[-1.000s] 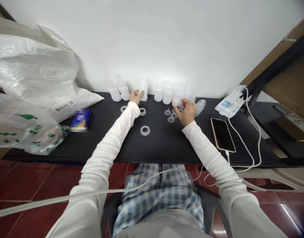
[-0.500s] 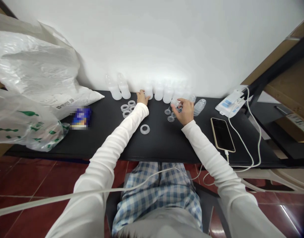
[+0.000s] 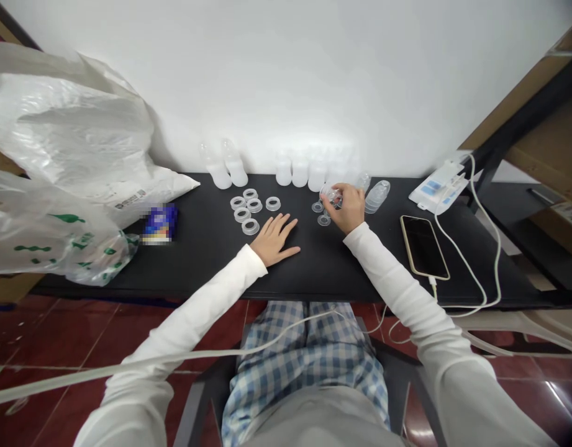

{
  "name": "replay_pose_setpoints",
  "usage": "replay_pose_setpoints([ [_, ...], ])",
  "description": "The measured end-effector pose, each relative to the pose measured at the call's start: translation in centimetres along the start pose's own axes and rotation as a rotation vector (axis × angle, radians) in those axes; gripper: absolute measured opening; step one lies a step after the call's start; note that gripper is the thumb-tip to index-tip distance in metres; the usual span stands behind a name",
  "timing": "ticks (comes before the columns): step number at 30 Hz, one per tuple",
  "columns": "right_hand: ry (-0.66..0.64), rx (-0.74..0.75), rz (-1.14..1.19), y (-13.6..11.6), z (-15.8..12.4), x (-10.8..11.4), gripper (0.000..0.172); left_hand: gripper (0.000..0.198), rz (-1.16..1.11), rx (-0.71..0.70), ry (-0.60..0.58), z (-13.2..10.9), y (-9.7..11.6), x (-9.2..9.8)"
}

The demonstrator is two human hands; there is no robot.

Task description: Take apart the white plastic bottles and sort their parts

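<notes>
My left hand lies palm down on the black table with its fingers spread, holding nothing. Just beyond it are several translucent bottle collar rings, with one ring apart to their right. Farther right, the fingers of my right hand close around a clear dome-shaped piece, partly hidden. Small clear flanged teats lie beneath and beside that hand. Along the wall stand several frosted baby bottles; two bottles at the left carry clear domed tops.
Clear dome caps lie nested right of my right hand. Beyond are a phone on a charging cable and a white power strip. Large plastic bags and a blue packet occupy the left. A cable crosses my lap.
My left hand has left the bottles and come down flat nearer the front. The ring near the front is gone from there; one now lies farther back. My right hand stays around the clear piece.
</notes>
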State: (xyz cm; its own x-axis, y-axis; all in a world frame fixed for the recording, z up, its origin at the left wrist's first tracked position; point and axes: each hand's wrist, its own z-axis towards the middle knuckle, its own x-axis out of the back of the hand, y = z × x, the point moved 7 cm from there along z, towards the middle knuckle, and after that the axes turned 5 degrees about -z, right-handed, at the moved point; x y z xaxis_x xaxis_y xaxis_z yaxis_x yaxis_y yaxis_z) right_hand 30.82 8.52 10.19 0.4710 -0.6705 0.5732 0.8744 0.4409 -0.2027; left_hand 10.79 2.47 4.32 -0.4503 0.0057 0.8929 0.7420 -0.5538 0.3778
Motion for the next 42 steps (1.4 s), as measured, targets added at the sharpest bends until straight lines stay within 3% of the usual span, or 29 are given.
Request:
replay_pose_setpoints([
  [2,-0.017,-0.01,0.003,0.0,0.0,-0.1,0.033,0.07,0.056,0.018,0.051,0.0,-0.5,-0.3],
  [9,-0.03,-0.023,0.005,0.4,0.1,-0.1,0.033,0.062,-0.017,0.117,0.205,3.7,-5.2,0.8],
  [15,-0.082,-0.032,0.026,0.4,0.2,-0.4,0.035,0.052,-0.076,0.16,0.277,3.3,-7.6,1.8],
  [17,-0.104,-0.022,0.056,0.1,0.2,-0.5,0.037,0.057,-0.065,0.191,0.295,3.3,-7.0,2.3],
  [20,-0.148,-0.019,0.175,-0.7,-0.3,-1.0,0.04,0.067,-0.171,0.182,0.303,4.6,-4.0,2.2],
  [23,-0.175,-0.084,0.383,-1.3,-0.9,-1.7,0.041,0.067,-0.532,0.055,0.286,6.6,0.4,0.9],
  [25,-0.175,-0.151,0.526,-1.4,-1.2,-2.1,0.041,0.069,-0.752,0.018,0.321,7.7,2.1,0.0],
  [29,-0.222,-0.221,0.792,-2.0,-1.2,-2.6,0.04,0.067,-0.956,0.106,0.41,8.3,1.9,-1.1],
  [35,-0.386,-0.244,0.942,-3.1,-1.0,-2.5,0.039,0.061,-1.053,0.157,0.368,7.6,0.9,-1.3],
  [38,-0.448,-0.204,0.864,-2.9,-1.1,-2.6,0.036,0.057,-1.089,0.164,0.32,7.7,1.0,-1.6],
  [42,-0.446,0.017,0.539,-2.7,-1.0,-2.1,0.017,0.061,-1.121,0.29,0.266,8.2,0.5,-2.5],
])
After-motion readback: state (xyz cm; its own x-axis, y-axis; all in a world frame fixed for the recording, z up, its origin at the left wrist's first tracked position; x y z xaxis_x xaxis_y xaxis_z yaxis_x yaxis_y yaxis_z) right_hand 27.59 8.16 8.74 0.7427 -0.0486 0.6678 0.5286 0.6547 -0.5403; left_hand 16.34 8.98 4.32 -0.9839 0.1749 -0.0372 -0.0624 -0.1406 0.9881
